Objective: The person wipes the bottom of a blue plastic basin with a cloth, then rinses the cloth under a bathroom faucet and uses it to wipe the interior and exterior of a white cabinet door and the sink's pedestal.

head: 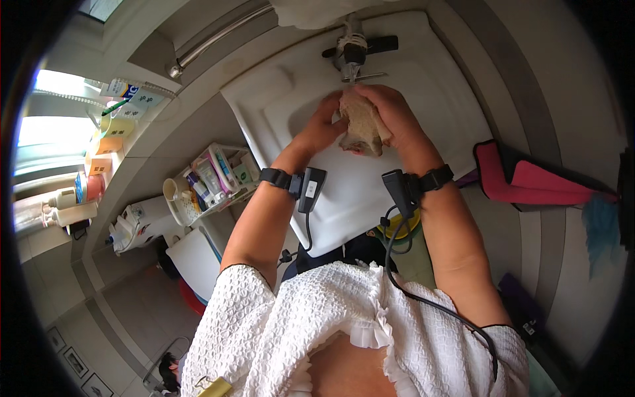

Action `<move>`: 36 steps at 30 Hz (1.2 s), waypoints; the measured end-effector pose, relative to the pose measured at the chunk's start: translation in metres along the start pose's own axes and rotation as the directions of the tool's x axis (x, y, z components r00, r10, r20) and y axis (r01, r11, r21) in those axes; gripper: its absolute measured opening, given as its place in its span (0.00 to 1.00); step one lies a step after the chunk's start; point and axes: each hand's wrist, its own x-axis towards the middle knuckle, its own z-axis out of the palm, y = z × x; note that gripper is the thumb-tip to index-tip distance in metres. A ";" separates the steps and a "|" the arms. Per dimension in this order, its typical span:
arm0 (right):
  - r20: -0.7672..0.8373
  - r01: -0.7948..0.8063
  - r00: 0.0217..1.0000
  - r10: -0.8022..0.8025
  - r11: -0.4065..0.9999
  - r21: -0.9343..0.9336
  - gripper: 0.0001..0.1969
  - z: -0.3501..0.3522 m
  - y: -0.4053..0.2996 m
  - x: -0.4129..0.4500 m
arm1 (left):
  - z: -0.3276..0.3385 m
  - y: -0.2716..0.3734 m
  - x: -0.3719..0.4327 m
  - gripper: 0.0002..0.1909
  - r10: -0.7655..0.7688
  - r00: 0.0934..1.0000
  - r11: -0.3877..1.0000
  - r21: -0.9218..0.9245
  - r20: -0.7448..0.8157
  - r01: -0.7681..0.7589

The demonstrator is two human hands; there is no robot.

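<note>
Both hands are over a white sink [327, 183], just below the tap [353, 52]. A thin stream of water appears to run from its mouth. Between my hands is a crumpled beige item [361, 119], probably a cloth, with a darker, slightly reddish lower edge. My left hand [322, 126] grips its left side, thumb across the front. Around its top and right side curls my right hand [392, 111], and some of those fingers are hidden. Each wrist wears a black strap with a small black device.
A white rack [218, 173] with bottles and tubes stands left of the sink. Cups and pump bottles [74, 213] line the window ledge. A pink cloth [540, 181] hangs at the right. Below the sink is a yellow basin [399, 226]. Another person [170, 369] is at lower left.
</note>
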 end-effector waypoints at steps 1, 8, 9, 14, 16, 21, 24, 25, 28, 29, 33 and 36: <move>-0.100 0.089 0.991 -0.085 0.996 0.028 0.17 -0.003 0.001 0.004 | -0.003 -0.001 0.000 0.33 0.000 1.000 1.000 -0.002 -0.004 0.000; -0.403 0.101 0.911 -0.081 0.994 0.028 0.27 -0.024 0.030 -0.006 | -0.008 0.044 0.008 0.20 -0.452 0.887 0.469 -0.821 0.094 0.326; -0.408 -0.109 0.902 0.142 0.989 0.104 0.30 -0.029 0.042 -0.006 | -0.007 0.046 0.008 0.19 -0.452 0.882 0.280 -0.917 0.135 0.284; -0.001 -0.211 0.977 0.213 0.969 0.131 0.33 -0.001 0.066 -0.025 | -0.004 0.041 0.003 0.24 -0.416 0.871 0.144 -0.927 0.260 0.346; 0.022 -0.123 0.992 0.121 0.983 0.135 0.32 -0.003 0.065 -0.028 | -0.001 0.047 -0.001 0.24 -0.368 0.890 0.147 -0.929 0.268 0.340; -0.013 0.088 0.996 -0.088 0.996 0.008 0.24 -0.007 0.057 -0.029 | 0.005 0.049 -0.008 0.34 -0.318 0.937 0.664 -0.672 0.143 0.328; -0.103 0.026 0.994 -0.037 0.994 -0.102 0.16 -0.015 0.062 -0.028 | 0.003 0.051 -0.010 0.36 -0.186 0.976 0.951 0.229 -0.110 0.207; -0.117 0.045 0.992 -0.046 0.999 -0.013 0.15 -0.015 0.063 -0.030 | 0.004 0.057 -0.012 0.36 -0.186 0.977 0.952 0.226 -0.107 0.206; -0.101 0.111 0.990 -0.098 0.986 0.127 0.14 -0.018 0.062 -0.030 | 0.006 0.073 -0.020 0.33 -0.173 0.931 0.882 0.371 -0.321 0.291; -0.073 0.154 0.987 -0.144 0.972 0.177 0.15 -0.019 0.062 -0.030 | 0.008 0.071 -0.021 0.30 -0.159 0.929 0.912 0.311 -0.334 0.268; -0.155 0.161 0.980 -0.127 0.959 0.233 0.17 0.004 0.043 -0.035 | 0.026 0.045 -0.030 0.26 -0.269 0.946 0.953 -0.189 -0.183 0.235; -0.069 0.105 0.992 -0.105 0.994 -0.015 0.20 -0.009 0.045 -0.030 | 0.027 0.042 -0.031 0.21 -0.373 0.926 0.831 -0.461 -0.048 0.311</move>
